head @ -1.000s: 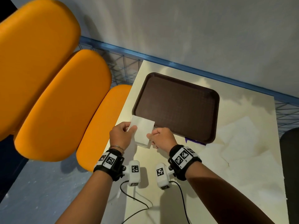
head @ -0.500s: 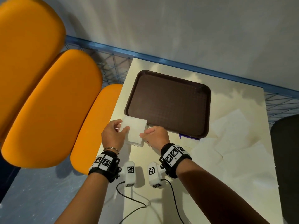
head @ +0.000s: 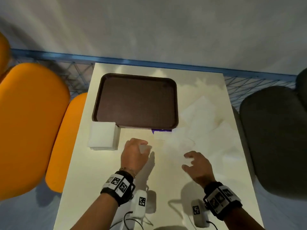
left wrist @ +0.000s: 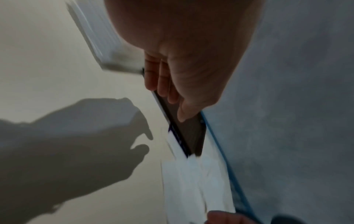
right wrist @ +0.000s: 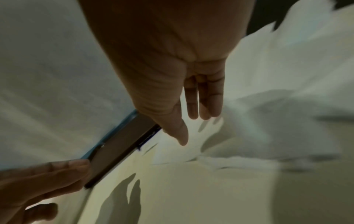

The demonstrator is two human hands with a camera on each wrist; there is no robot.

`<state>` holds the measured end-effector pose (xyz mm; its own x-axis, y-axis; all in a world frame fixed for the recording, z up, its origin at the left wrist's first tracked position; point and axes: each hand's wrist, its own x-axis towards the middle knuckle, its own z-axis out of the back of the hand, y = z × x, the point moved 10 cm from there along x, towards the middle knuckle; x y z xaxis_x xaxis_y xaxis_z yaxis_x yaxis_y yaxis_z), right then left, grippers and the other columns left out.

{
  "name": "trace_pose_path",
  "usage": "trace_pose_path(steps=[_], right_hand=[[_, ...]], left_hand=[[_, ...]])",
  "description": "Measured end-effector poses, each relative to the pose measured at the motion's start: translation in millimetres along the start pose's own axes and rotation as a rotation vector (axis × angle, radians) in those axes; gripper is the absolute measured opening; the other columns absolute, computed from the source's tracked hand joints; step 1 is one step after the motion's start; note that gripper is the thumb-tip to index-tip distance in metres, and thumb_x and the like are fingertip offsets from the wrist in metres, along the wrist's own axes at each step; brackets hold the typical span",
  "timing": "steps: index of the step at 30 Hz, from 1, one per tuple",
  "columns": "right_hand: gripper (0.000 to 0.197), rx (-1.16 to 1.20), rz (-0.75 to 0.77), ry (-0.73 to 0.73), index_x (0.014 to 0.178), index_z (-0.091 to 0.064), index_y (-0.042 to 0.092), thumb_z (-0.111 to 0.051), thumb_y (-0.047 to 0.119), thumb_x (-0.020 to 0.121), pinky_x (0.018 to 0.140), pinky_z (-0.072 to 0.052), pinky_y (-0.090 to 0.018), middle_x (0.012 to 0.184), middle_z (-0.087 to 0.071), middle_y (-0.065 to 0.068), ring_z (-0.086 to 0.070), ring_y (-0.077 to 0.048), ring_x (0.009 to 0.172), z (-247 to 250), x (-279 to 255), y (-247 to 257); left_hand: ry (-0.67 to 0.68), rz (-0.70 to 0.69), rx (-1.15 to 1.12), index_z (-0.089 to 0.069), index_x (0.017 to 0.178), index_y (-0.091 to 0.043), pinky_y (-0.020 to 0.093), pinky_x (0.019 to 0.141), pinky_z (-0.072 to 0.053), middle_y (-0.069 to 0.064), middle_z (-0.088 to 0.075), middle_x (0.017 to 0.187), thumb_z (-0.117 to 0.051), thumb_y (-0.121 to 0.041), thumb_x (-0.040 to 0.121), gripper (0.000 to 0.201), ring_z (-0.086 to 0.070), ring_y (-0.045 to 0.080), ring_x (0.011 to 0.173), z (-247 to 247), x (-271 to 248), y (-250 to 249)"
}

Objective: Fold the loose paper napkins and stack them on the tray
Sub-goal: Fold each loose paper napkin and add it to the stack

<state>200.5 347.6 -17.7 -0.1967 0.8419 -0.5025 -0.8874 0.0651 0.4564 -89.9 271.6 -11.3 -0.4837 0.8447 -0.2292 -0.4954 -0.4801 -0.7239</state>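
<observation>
Left hand [head: 135, 154] hovered above the table [head: 106, 176] with fingers [left wrist: 164, 80] loosely extended and together, gripping nothing; right hand [head: 197, 166] likewise had fingers [right wrist: 206, 97] relaxed and slightly spread, empty, just above the near edge of the loose napkins [head: 204, 120]. Those napkins lay scattered over the table's right side, beside the tray [head: 137, 100]. A folded stack [head: 103, 136] sat on the table at the tray's near-left corner, touching its rim, not on the tray. The left wrist view showed the stack's layered edges, which the head view flattened; the right wrist view showed the napkins rumpled under the fingertips, though blurred. A purple item [head: 161, 130] peeked from under the tray's near rim. Half a second earlier both hands pinched a folded napkin at that corner; now they had let go and shifted rightward toward the loose pile.
</observation>
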Motion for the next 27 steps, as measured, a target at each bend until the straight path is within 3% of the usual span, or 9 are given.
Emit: trace_pose_path(steps=[3, 6, 9, 12, 17, 20, 23, 27], right_hand=[[0.051, -0.150, 0.036, -0.031, 0.129, -0.069, 0.026, -0.085, 0.021, 0.081, 0.097, -0.039, -0.019, 0.132, -0.064, 0.008, -0.063, -0.021, 0.119, 14.3, -14.2, -47.2], [0.063, -0.313, 0.093, 0.050, 0.151, -0.052, 0.026, -0.075, 0.033, 0.093, 0.114, -0.027, -0.018, 0.160, -0.045, 0.009, -0.045, -0.018, 0.141, 13.1, -18.3, -67.2], [0.071, -0.383, 0.163, 0.149, 0.164, -0.035, 0.025, -0.063, 0.042, 0.101, 0.124, -0.021, -0.025, 0.172, -0.025, 0.011, -0.032, -0.019, 0.152, 4.2, -17.8, -74.1], [0.071, -0.402, 0.226, 0.183, 0.164, -0.033, 0.023, -0.062, 0.041, 0.102, 0.126, -0.023, -0.030, 0.175, -0.017, 0.008, -0.030, -0.024, 0.154, -1.1, -18.6, -72.8], [0.067, -0.461, 0.306, 0.202, 0.164, -0.032, 0.023, -0.057, 0.042, 0.104, 0.127, -0.023, -0.032, 0.175, -0.014, 0.006, -0.028, -0.023, 0.153, 1.2, -15.7, -71.8], [0.066, -0.443, 0.330, 0.228, 0.162, -0.036, 0.023, -0.057, 0.043, 0.103, 0.127, -0.021, -0.032, 0.174, -0.018, 0.005, -0.029, -0.022, 0.153, 5.4, -12.8, -72.2], [0.065, -0.294, 0.301, 0.218, 0.157, -0.041, 0.024, -0.065, 0.043, 0.101, 0.121, -0.027, -0.027, 0.165, -0.037, 0.005, -0.036, -0.018, 0.149, 19.6, -6.8, -69.7], [0.081, -0.007, 0.277, 0.130, 0.155, -0.044, 0.028, -0.083, 0.047, 0.087, 0.116, -0.039, -0.031, 0.153, -0.051, 0.006, -0.049, -0.016, 0.138, 60.8, -0.5, -49.5]], left_hand=[[0.214, 0.011, 0.177, -0.063, 0.128, -0.026, 0.029, 0.099, -0.046, -0.006, -0.055, 0.132, -0.070, -0.049, 0.089, 0.046, -0.049, 0.016, 0.127, -76.6, -0.1, -14.9], [0.215, -0.012, 0.371, -0.048, 0.141, -0.017, 0.035, 0.105, -0.042, 0.002, -0.049, 0.137, -0.067, -0.065, 0.084, 0.077, -0.044, 0.024, 0.127, -113.1, 0.8, -35.7], [0.146, 0.005, 0.462, -0.043, 0.143, -0.012, 0.037, 0.106, -0.042, 0.006, -0.047, 0.138, -0.065, -0.068, 0.085, 0.083, -0.043, 0.027, 0.127, -125.1, 6.6, -54.6], [0.162, 0.077, 0.493, -0.042, 0.139, -0.011, 0.038, 0.104, -0.044, 0.009, -0.048, 0.136, -0.073, -0.057, 0.084, 0.077, -0.045, 0.028, 0.126, -135.7, 13.5, -57.7], [0.135, 0.320, 0.127, -0.053, 0.139, -0.011, 0.037, 0.101, -0.049, 0.010, -0.065, 0.131, -0.085, -0.029, 0.081, 0.069, -0.060, 0.032, 0.124, -135.0, 11.7, -39.3], [0.134, 0.371, 0.013, -0.073, 0.114, -0.014, 0.034, 0.093, -0.053, 0.003, -0.074, 0.108, -0.084, -0.029, 0.082, 0.036, -0.069, 0.028, 0.107, -128.8, 2.9, -38.6], [0.123, 0.423, -0.249, -0.079, 0.089, -0.017, 0.040, 0.085, -0.059, 0.002, -0.077, 0.088, -0.086, -0.027, 0.082, 0.014, -0.071, 0.025, 0.086, -115.4, -13.5, -46.7], [0.232, 0.370, -0.710, -0.078, 0.105, -0.001, 0.039, 0.085, -0.062, 0.017, -0.079, 0.106, -0.082, -0.006, 0.083, 0.023, -0.074, 0.032, 0.096, -92.3, -47.1, -95.0]])
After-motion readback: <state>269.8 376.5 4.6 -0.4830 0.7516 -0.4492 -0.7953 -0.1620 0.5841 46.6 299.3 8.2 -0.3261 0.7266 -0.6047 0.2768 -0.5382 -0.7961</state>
